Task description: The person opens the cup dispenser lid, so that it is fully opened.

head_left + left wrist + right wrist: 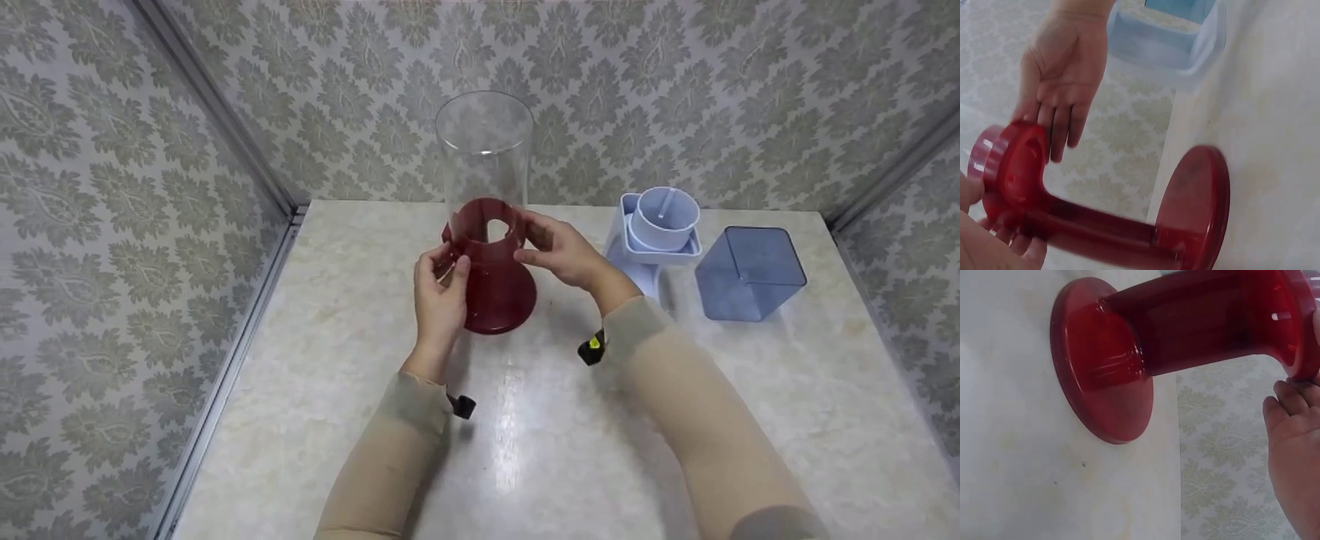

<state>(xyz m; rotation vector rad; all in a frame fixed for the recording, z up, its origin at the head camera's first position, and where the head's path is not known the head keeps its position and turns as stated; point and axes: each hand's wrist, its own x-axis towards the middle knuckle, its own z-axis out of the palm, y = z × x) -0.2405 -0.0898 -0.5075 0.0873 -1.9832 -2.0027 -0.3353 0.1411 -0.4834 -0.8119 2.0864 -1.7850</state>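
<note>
A red stand (501,304) with a round foot, an upright column and a ring-shaped collar stands on the table in the head view. Rising from the collar is a tall clear cylinder (487,176), open at the top. My left hand (440,300) grips the collar's left side, thumb in front and fingers curled round it. On the opposite side, my right hand (562,251) holds the collar between thumb and fingers. The left wrist view shows the collar (1019,174) between both hands. In the right wrist view, the right fingertips (1289,396) are right at the collar's edge.
To the right stands a pale blue stand (637,259) with a round cup (665,217) in its top. Beside it is a translucent blue box (750,277). Patterned walls (375,97) enclose the pale table (360,300) at the back and sides.
</note>
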